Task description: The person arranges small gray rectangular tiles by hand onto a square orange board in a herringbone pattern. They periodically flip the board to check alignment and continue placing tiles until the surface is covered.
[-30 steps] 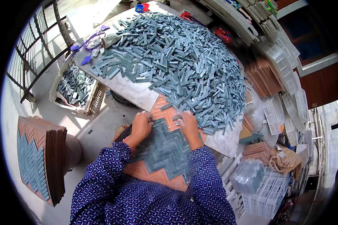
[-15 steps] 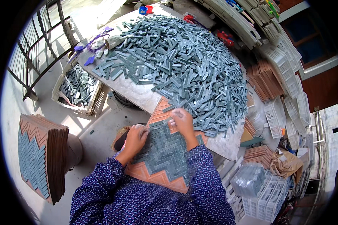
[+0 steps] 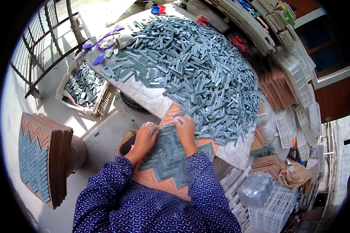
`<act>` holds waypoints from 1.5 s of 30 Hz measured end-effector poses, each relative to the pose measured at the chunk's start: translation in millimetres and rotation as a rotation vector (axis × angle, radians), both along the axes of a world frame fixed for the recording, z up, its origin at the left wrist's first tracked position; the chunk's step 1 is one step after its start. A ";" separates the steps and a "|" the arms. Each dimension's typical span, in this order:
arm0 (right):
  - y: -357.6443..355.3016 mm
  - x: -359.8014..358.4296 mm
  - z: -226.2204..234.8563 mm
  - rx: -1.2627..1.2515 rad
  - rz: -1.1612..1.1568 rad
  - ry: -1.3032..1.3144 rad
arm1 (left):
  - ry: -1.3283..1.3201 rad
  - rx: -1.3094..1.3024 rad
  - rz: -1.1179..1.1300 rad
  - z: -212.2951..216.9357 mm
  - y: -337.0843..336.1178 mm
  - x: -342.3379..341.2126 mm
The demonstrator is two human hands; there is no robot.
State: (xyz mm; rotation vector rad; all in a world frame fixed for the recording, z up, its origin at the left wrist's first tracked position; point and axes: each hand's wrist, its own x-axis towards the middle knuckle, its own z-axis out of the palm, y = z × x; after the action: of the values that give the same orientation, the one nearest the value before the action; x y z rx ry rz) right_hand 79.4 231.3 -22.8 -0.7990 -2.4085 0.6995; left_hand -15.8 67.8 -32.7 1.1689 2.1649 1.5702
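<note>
An orange grooved board (image 3: pixel 159 184) leans from my lap to the table edge, its middle filled with grey-green stone strips (image 3: pixel 165 155) in a zigzag pattern. My left hand (image 3: pixel 144 136) is closed at the board's left edge, fingers bent inward; anything between its fingertips is hidden. My right hand (image 3: pixel 186 131) is closed over the upper part of the board, fingertips pointing down at the topmost laid strips. Whether it pinches a strip does not show. Bare orange grooves remain visible at the board's far corner. Just beyond lies a large heap of loose stone strips (image 3: pixel 206 77).
The table (image 3: pixel 144 97) carries the heap, a pair of gloves (image 3: pixel 124 40) and small blue and red cups (image 3: pixel 155 10). Left are a crate of strips (image 3: pixel 68 101) and a stack of orange boards (image 3: pixel 58 167) on a round support. White crates (image 3: pixel 270 207) and more boards (image 3: pixel 278 87) stand right.
My right hand has moved slightly left and down to the laid strips, closer to my left hand. The left hand has shifted slightly at the board's edge. The whole view has shifted a little.
</note>
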 end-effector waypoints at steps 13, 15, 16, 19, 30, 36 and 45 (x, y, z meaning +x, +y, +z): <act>19.5 8.3 11.2 -0.044 0.034 -0.081 | -0.027 0.008 0.085 -0.7 16.3 -2.0; 23.1 4.9 13.7 0.031 0.030 -0.084 | 0.036 -0.008 0.105 -0.8 26.4 -4.1; 23.0 1.9 15.8 0.056 0.056 -0.088 | 0.068 -0.017 0.114 -1.7 30.2 -4.4; 26.4 -6.2 7.1 0.202 0.165 -0.150 | 0.037 -0.099 0.009 -3.5 38.8 -3.2; 39.2 12.2 24.8 -0.414 0.141 -0.085 | -0.072 -0.204 -0.021 -4.4 41.6 -8.4; 40.0 22.3 9.1 -0.537 0.108 -0.270 | -0.058 -0.190 -0.010 -3.1 41.7 -6.4; 21.9 28.4 7.4 -0.057 0.175 -0.110 | 0.328 -0.103 -0.115 12.2 36.5 14.8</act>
State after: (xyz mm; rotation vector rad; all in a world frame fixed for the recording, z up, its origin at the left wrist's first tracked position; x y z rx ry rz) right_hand 107.7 253.2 -15.3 -0.6702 -2.5919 0.8139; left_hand -1.0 104.2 -20.5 1.5786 2.2912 1.2777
